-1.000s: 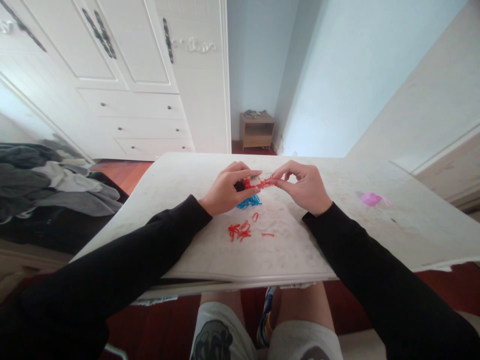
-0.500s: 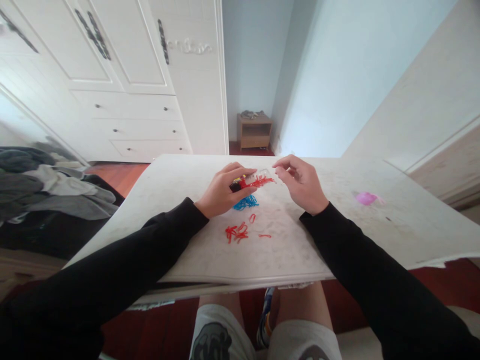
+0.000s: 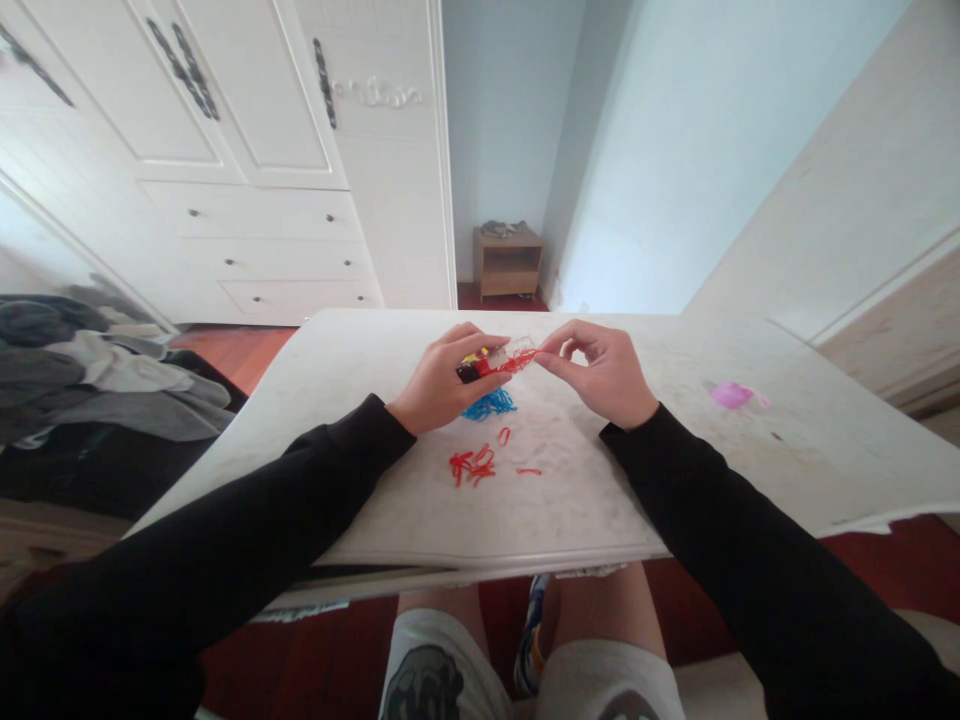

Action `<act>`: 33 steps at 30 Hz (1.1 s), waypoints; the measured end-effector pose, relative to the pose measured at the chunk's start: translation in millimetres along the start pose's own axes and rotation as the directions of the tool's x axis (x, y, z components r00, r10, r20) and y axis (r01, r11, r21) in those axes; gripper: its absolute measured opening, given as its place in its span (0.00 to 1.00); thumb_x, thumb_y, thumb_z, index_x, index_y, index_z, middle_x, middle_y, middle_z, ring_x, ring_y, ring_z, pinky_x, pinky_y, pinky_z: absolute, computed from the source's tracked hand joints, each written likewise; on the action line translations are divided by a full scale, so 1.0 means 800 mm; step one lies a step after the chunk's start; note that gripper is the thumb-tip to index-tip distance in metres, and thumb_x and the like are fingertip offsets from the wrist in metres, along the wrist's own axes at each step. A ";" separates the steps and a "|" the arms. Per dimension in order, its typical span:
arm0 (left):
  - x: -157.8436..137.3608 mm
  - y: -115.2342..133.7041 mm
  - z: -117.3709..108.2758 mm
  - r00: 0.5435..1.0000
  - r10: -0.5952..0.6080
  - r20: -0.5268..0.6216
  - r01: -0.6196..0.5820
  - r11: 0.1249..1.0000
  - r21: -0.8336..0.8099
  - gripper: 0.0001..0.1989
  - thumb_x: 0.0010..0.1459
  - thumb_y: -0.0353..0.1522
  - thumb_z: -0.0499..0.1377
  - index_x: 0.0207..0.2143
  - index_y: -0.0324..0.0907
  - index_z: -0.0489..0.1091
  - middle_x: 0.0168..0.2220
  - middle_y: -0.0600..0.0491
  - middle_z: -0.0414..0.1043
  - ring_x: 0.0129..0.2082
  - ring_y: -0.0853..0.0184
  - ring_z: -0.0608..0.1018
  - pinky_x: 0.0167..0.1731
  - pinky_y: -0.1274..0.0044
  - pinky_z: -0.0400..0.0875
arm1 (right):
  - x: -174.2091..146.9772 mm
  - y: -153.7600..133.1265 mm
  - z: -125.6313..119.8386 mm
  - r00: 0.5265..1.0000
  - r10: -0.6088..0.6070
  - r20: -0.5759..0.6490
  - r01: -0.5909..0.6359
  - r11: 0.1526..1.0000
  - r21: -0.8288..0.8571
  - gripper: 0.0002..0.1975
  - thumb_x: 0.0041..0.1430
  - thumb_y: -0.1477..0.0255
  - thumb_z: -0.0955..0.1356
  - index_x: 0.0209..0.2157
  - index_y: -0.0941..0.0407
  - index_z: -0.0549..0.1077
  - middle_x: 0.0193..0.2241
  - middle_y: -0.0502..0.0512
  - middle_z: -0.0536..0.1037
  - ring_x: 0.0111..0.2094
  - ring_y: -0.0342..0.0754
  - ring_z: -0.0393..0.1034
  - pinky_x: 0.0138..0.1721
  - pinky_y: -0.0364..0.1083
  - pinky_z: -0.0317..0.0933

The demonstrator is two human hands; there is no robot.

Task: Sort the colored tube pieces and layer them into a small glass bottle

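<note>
My left hand (image 3: 448, 375) is closed around a small clear container (image 3: 519, 349) above the table. Black and yellow bits show at the container's left end, between my fingers and thumb. A tangle of red rubber bands (image 3: 517, 361) hangs at its right end. There my right hand (image 3: 600, 368) pinches the red bands between thumb and forefinger. Just below my left hand lies a pile of blue rubber bands (image 3: 491, 404). Nearer to me, loose red rubber bands (image 3: 472, 466) lie in a small heap, with two single ones beside it.
A pink balloon-like thing (image 3: 733, 396) lies on the right of the white table (image 3: 570, 500), near a small dark speck. Clothes (image 3: 112, 370) are heaped at the left. A white wardrobe (image 3: 292, 230) and a small wooden nightstand (image 3: 511, 262) stand beyond the table.
My right hand has moved left to the container, and its fingertips have closed on the red bands. The left hand has stayed almost in place.
</note>
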State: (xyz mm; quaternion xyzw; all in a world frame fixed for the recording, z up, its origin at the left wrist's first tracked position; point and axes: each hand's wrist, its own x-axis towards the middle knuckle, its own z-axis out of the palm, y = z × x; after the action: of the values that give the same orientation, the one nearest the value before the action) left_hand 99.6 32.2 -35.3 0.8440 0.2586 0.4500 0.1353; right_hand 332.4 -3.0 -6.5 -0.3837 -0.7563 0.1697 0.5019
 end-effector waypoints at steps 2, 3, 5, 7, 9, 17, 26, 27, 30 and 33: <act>0.000 0.000 0.000 1.000 0.004 0.006 -0.004 1.000 0.003 0.16 0.61 0.37 0.67 0.51 0.41 0.77 0.39 0.50 0.74 0.39 0.65 0.76 0.43 0.72 0.73 | 0.001 0.000 -0.001 0.999 -0.040 0.012 0.040 0.998 -0.038 0.10 0.61 0.63 0.74 0.31 0.54 0.79 0.32 0.54 0.79 0.34 0.48 0.71 0.34 0.49 0.64; 0.000 0.000 0.000 1.000 0.008 0.006 -0.008 1.000 0.001 0.16 0.62 0.37 0.66 0.51 0.41 0.77 0.39 0.50 0.74 0.39 0.65 0.76 0.43 0.72 0.73 | 0.001 -0.001 -0.002 0.998 -0.066 0.026 0.067 0.995 -0.068 0.10 0.63 0.63 0.73 0.32 0.54 0.79 0.34 0.54 0.79 0.36 0.49 0.71 0.35 0.49 0.64; 0.000 0.000 0.000 1.000 0.016 0.005 -0.016 1.000 -0.006 0.16 0.62 0.37 0.66 0.51 0.41 0.77 0.39 0.49 0.74 0.39 0.65 0.76 0.43 0.72 0.73 | 0.000 -0.003 -0.002 0.990 -0.118 0.073 0.128 0.980 -0.149 0.10 0.66 0.64 0.70 0.32 0.53 0.79 0.38 0.55 0.78 0.40 0.50 0.69 0.42 0.53 0.65; 0.000 0.001 0.000 1.000 0.020 0.006 -0.020 1.000 -0.009 0.16 0.63 0.38 0.66 0.51 0.41 0.76 0.40 0.49 0.74 0.39 0.65 0.76 0.43 0.72 0.73 | -0.001 -0.005 -0.002 0.982 -0.156 0.109 0.176 0.960 -0.216 0.11 0.67 0.66 0.68 0.33 0.52 0.79 0.43 0.56 0.75 0.44 0.52 0.67 0.50 0.57 0.64; -0.001 0.001 0.001 1.000 0.025 0.005 -0.025 1.000 -0.008 0.17 0.63 0.38 0.65 0.51 0.41 0.76 0.40 0.49 0.74 0.39 0.65 0.77 0.43 0.72 0.73 | -0.002 -0.006 -0.002 0.981 -0.166 0.103 0.186 0.955 -0.232 0.10 0.68 0.66 0.67 0.34 0.52 0.79 0.46 0.57 0.73 0.47 0.54 0.66 0.53 0.59 0.63; -0.002 0.000 0.001 0.991 0.132 0.025 -0.132 0.991 -0.034 0.18 0.63 0.38 0.66 0.53 0.42 0.75 0.40 0.49 0.73 0.40 0.65 0.76 0.42 0.72 0.74 | -0.006 -0.005 -0.001 0.956 -0.149 0.253 0.210 0.949 -0.234 0.17 0.71 0.64 0.63 0.33 0.52 0.80 0.54 0.58 0.69 0.55 0.57 0.59 0.61 0.63 0.57; -0.001 0.004 -0.001 0.992 0.119 0.044 -0.116 0.992 -0.051 0.18 0.64 0.39 0.64 0.54 0.42 0.75 0.40 0.49 0.73 0.39 0.65 0.77 0.42 0.71 0.74 | -0.007 -0.008 -0.001 0.953 -0.137 0.271 0.203 0.950 -0.236 0.16 0.71 0.62 0.62 0.40 0.50 0.81 0.54 0.58 0.68 0.56 0.58 0.58 0.63 0.65 0.54; -0.002 0.004 -0.001 0.993 0.107 0.042 -0.105 0.993 -0.052 0.18 0.64 0.39 0.64 0.53 0.43 0.75 0.40 0.49 0.73 0.39 0.65 0.77 0.42 0.72 0.74 | -0.006 -0.008 -0.002 0.958 -0.141 0.249 0.201 0.950 -0.238 0.16 0.71 0.62 0.62 0.39 0.49 0.80 0.53 0.57 0.68 0.55 0.58 0.58 0.62 0.65 0.55; -0.002 0.004 -0.001 0.994 0.102 0.051 -0.099 0.994 -0.053 0.18 0.64 0.40 0.64 0.54 0.43 0.75 0.40 0.49 0.73 0.39 0.64 0.77 0.42 0.71 0.74 | -0.006 -0.008 -0.001 0.952 -0.118 0.284 0.190 0.952 -0.241 0.18 0.72 0.61 0.61 0.38 0.49 0.81 0.54 0.57 0.68 0.56 0.59 0.57 0.63 0.65 0.53; -0.003 0.003 0.000 0.991 0.119 0.062 -0.116 0.992 -0.048 0.18 0.64 0.40 0.64 0.54 0.43 0.75 0.41 0.48 0.74 0.40 0.64 0.77 0.43 0.70 0.74 | -0.009 -0.007 0.002 0.920 -0.058 0.388 0.165 0.955 -0.248 0.18 0.72 0.60 0.61 0.42 0.49 0.82 0.59 0.57 0.65 0.59 0.60 0.55 0.64 0.67 0.51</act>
State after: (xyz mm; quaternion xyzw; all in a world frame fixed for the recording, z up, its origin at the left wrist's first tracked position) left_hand 99.2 28.8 -35.4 0.8687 0.1940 0.4352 0.1355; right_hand 330.0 -12.3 -8.3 -0.3661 -0.8754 0.1040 0.2982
